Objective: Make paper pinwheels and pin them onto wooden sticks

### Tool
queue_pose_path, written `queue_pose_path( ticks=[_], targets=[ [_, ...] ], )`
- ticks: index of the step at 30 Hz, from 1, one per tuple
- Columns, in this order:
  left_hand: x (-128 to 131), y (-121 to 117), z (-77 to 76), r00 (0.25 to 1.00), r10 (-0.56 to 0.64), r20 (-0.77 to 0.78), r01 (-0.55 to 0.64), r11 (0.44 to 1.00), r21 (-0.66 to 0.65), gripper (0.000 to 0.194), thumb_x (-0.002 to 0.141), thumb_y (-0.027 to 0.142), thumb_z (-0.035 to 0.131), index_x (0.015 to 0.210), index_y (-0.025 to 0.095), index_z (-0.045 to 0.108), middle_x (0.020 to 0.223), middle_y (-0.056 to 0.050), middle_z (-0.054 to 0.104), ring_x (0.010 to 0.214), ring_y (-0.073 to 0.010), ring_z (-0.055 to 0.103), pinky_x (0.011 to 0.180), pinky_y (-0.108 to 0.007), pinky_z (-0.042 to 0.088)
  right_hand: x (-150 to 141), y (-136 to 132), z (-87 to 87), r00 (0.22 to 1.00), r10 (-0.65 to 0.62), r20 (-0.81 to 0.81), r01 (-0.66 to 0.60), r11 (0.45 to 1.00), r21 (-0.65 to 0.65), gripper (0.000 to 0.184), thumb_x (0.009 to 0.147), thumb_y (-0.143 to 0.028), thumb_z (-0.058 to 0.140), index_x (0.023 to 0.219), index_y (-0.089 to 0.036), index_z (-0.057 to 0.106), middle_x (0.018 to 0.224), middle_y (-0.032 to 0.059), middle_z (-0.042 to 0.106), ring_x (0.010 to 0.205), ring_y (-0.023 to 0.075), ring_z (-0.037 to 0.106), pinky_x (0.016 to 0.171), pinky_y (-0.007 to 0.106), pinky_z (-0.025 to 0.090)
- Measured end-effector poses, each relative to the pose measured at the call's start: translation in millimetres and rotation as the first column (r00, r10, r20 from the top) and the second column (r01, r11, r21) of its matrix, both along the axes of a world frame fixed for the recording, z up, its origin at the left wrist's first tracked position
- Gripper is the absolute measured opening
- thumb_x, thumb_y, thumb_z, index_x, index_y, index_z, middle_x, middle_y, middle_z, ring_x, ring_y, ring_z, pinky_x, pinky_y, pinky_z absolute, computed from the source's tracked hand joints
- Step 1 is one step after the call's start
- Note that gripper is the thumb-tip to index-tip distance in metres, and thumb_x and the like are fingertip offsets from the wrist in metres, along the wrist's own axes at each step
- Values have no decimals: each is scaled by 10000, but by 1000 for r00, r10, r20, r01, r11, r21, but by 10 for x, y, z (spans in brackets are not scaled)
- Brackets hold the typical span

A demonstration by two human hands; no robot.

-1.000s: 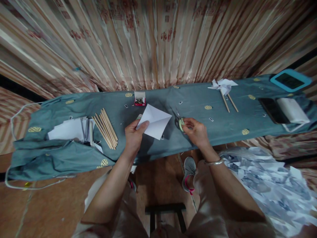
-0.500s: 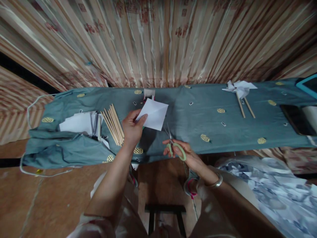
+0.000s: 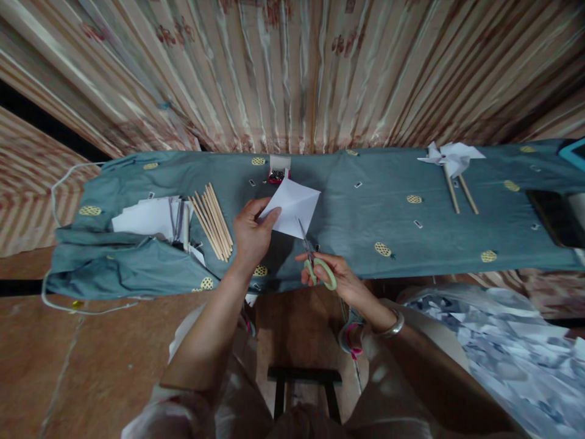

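Between its thumb and fingers my left hand [image 3: 254, 233] grips a white square sheet of paper [image 3: 295, 204] by its left corner, above the cloth. Green-handled scissors [image 3: 325, 273] are in my right hand [image 3: 340, 277], with fingers in the loops. Their blades point up and lie over the lower right part of the sheet; whether they have cut into it I cannot tell. Behind the sheet stands a small red box of pins [image 3: 278, 175] with its lid up. Left of my left hand lie several wooden sticks [image 3: 211, 222] and a stack of white paper [image 3: 148, 218].
A blue-green patterned cloth [image 3: 347, 219] covers the long table. At the right are paper pinwheels [image 3: 452, 160] on sticks and a dark phone [image 3: 553, 216]. A plastic bag of paper pieces [image 3: 516, 347] sits at lower right. A striped curtain [image 3: 292, 79] hangs behind.
The scissors have moved up and left, so their blades now overlap the sheet. The sheet has turned slightly in my left hand, and the red box shows more fully.
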State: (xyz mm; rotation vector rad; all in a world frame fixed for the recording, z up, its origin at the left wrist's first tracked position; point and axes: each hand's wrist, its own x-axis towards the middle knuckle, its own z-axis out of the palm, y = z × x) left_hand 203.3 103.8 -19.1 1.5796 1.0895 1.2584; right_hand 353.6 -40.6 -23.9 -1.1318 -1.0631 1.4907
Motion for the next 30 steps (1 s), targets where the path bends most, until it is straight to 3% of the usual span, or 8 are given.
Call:
queue_pose_path(
  ticks=[21, 30],
  targets=[
    [4, -2, -1, 1000, -3, -6, 3, 1000, 16, 178, 734, 283, 714, 877, 179, 736, 776, -9, 655, 700, -136, 579, 622, -230, 452, -13, 19, -62, 999, -39, 28, 38, 999, 3, 492, 806, -583, 657, 1064, -165, 685, 693, 12, 638, 613, 112, 565, 583, 241, 471],
    [3, 2, -9, 1000, -1, -12, 2, 1000, 13, 187, 740, 298, 713, 887, 184, 737, 799, -15, 667, 723, -143, 590, 630, -234, 464, -36, 11, -91, 997, -71, -37, 69, 997, -42, 465, 775, -545, 708, 1043, -164, 693, 647, -10, 619, 559, 87, 541, 529, 215, 442]
  ],
)
